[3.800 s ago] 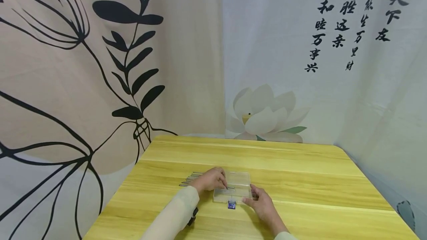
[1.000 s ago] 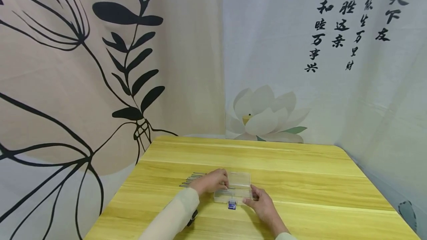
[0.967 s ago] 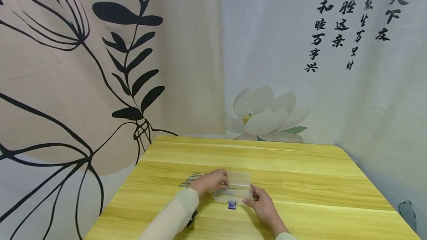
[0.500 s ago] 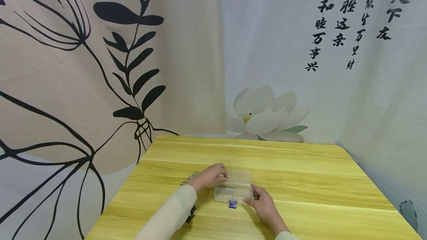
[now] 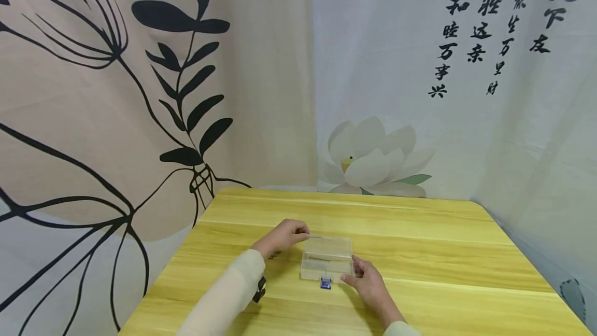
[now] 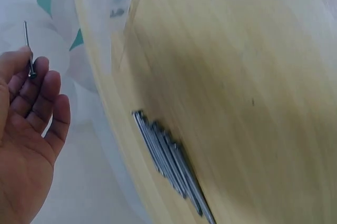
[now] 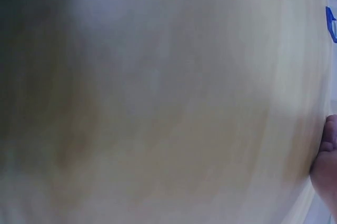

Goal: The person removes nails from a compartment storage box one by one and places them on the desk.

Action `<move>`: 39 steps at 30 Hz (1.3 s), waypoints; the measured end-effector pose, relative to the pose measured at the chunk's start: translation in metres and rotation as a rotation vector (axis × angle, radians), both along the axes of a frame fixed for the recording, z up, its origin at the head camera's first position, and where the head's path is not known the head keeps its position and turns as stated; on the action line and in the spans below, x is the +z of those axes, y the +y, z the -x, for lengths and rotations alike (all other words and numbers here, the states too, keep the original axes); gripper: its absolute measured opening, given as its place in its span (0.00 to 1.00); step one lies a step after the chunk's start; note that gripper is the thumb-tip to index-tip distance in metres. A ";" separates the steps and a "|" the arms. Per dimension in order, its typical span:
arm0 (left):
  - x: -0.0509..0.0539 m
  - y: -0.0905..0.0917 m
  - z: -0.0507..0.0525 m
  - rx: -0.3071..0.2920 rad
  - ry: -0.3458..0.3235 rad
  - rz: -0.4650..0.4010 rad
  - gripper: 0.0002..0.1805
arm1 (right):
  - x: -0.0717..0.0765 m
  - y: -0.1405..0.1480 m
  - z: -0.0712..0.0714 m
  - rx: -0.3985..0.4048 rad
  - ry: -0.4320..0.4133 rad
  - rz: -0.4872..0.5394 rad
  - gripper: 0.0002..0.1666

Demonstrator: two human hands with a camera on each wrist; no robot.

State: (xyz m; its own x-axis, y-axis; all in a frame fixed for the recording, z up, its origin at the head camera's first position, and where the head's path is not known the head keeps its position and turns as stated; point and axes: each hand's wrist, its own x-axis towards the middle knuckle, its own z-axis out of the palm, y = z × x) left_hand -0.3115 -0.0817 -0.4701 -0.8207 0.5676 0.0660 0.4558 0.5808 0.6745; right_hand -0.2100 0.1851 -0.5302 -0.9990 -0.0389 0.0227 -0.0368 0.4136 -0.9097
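Observation:
Between its thumb and fingers my left hand (image 5: 285, 233) pinches a metal nail (image 6: 28, 50), whose head shows by the fingers in the left wrist view. The hand is raised beside the upper left corner of a clear plastic box (image 5: 304, 273). The box lies with its lid (image 5: 330, 246) folded back and a blue latch (image 5: 326, 283) at the front. A thin nail-like piece (image 5: 319, 260) shows inside it. My right hand (image 5: 369, 280) grips the box's right side, thumb in front. In the right wrist view, only part of this hand (image 7: 327, 169) appears at the edge.
Several nails (image 6: 168, 161) lie side by side on the wooden table (image 5: 420, 263); in the head view my left forearm mostly hides them. A black strap piece (image 5: 259, 290) is at the left sleeve. A printed curtain (image 5: 261, 92) hangs behind the table.
My left hand has risen from the box's left part and moved away to the upper left, carrying a nail. The right hand has kept its grip on the box.

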 end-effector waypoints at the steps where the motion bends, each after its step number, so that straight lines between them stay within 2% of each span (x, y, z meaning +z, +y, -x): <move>1: 0.001 -0.003 0.000 0.007 -0.002 -0.008 0.11 | 0.000 0.000 0.000 0.004 0.006 -0.003 0.44; 12: 0.008 -0.036 -0.001 0.060 -0.021 -0.067 0.08 | 0.001 0.000 0.001 0.021 0.014 0.004 0.44; 17: 0.009 -0.055 -0.003 0.088 -0.004 -0.037 0.07 | 0.001 0.001 0.001 0.024 0.021 0.013 0.44; 26: -0.002 -0.087 -0.009 0.107 0.014 0.002 0.08 | -0.001 0.000 0.001 0.026 0.011 0.018 0.43; 31: -0.007 -0.100 -0.017 0.105 0.012 0.025 0.08 | -0.001 0.000 0.001 0.031 0.019 0.018 0.43; 39: -0.014 -0.116 -0.028 0.071 0.017 0.000 0.08 | -0.001 -0.001 0.000 0.034 0.019 0.019 0.44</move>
State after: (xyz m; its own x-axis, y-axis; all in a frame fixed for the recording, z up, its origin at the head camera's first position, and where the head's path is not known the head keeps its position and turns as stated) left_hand -0.2833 -0.1982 -0.4839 -0.8578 0.5076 0.0805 0.4247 0.6119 0.6673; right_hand -0.2105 0.1846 -0.5317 -0.9964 -0.0726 0.0430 -0.0683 0.3946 -0.9163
